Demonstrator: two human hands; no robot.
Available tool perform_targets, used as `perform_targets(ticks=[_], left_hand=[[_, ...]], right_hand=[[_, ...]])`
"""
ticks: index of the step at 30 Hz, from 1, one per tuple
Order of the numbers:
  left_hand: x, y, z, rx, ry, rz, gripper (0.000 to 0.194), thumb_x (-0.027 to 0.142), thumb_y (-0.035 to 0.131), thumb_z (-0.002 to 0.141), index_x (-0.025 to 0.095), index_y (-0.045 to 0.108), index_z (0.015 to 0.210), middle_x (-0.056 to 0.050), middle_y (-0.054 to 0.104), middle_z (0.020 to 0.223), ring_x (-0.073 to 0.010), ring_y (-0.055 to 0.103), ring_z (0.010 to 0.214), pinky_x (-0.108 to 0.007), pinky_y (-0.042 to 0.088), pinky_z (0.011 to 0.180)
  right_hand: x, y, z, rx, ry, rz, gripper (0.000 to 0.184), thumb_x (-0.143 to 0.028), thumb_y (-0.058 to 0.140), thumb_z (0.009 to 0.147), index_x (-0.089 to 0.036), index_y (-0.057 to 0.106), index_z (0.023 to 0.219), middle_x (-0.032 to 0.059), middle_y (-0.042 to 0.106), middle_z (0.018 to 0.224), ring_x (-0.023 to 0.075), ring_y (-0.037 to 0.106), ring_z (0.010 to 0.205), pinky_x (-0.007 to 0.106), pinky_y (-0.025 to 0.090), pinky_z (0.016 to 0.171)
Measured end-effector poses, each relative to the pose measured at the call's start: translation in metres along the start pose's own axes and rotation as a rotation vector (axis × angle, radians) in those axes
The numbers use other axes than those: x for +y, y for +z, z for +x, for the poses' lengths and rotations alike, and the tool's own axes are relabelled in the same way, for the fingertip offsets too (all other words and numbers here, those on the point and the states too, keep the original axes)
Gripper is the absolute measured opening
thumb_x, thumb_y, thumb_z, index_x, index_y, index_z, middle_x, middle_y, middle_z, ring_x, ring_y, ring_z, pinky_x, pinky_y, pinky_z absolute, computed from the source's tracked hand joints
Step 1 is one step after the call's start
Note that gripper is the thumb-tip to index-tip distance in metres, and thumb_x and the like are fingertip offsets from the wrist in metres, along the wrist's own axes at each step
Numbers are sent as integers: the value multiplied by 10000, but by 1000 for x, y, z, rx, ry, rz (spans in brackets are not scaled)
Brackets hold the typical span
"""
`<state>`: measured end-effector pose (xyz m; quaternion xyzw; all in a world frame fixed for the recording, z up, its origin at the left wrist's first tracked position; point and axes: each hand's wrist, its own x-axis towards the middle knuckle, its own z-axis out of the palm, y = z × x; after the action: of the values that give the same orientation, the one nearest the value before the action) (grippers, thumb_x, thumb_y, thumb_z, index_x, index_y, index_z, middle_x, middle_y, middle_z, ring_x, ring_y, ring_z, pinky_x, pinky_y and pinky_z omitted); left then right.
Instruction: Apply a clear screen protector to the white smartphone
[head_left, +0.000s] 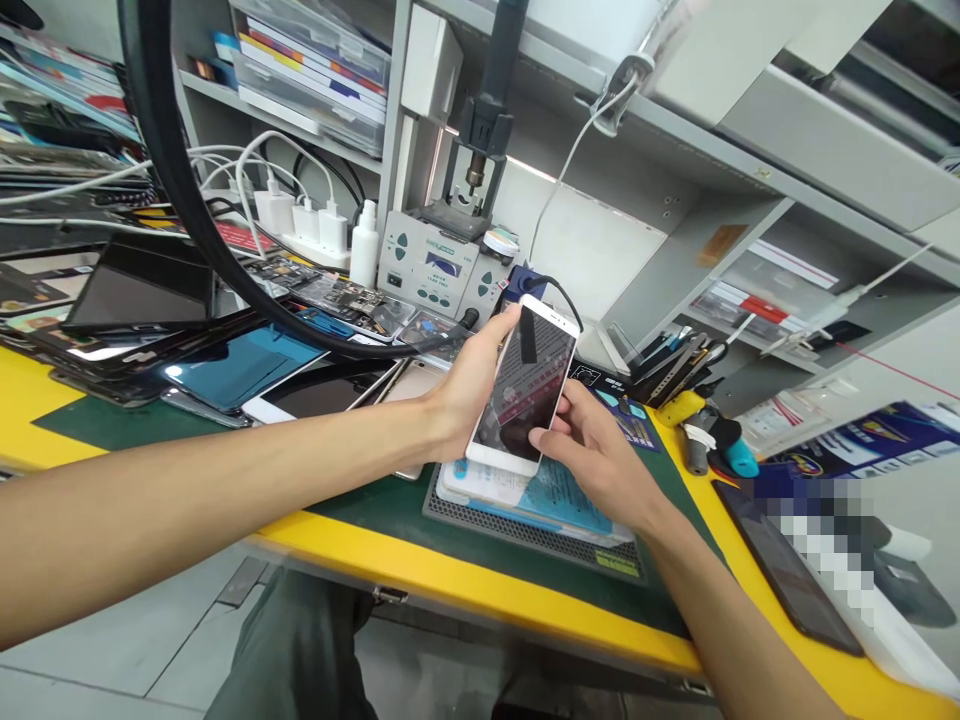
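A white-framed smartphone (529, 385) is held tilted above the bench, its dark screen turned toward me and showing reflections. My left hand (469, 385) grips it along the left side, thumb near the top edge. From the lower right, my right hand (589, 435) holds the other edge, with the thumb on the glass near the bottom. A dark cable (562, 295) shows just behind the top of the phone; I cannot tell whether it joins it. Below lies a blue and white packet (566, 505) on a dark perforated pad (517, 525).
Phones and screens, one with blue film (247, 360), crowd the left of the green mat (367, 510). A grey soldering station (427, 265), white bottle (364, 245) and chargers (319, 230) stand behind. A thick black hose (195, 210) arches across the left. Tweezers (679, 365) stand at right.
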<state>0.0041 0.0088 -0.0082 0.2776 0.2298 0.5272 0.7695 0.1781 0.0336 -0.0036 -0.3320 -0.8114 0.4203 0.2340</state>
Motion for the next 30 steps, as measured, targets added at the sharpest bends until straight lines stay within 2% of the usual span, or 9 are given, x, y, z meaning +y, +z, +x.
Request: perform_targets(ticks=[10,19,30], left_hand=[[2,5,-1,-7,0,6,728,748,356,939,141,751,1017,-141,763,821,-284,739,781,-361,601,647],[2,4,-1,7,-9,4,708,748,378,937,148,749,1001,-135,773,830,-275,747,752,-340,602,609],[1,2,0,39,-6,31,717,762,378,924,158,757,993,-130,776,813,-282,753,741,-330,590,559]], right_hand=[[0,-2,-2,3,-33,-94,227,-265,585,923,-245,368,860,-37,341,827,145,350,750,317,335,702],[1,-2,-1,-8,-22,-43,157,-262,590,932,-243,435,948,-42,330,833,144,337,746,317,336,698],[2,-2,-1,-3,-28,-48,183,-251,593,933,-245,412,909,-44,323,836,142,334,745,317,330,694]])
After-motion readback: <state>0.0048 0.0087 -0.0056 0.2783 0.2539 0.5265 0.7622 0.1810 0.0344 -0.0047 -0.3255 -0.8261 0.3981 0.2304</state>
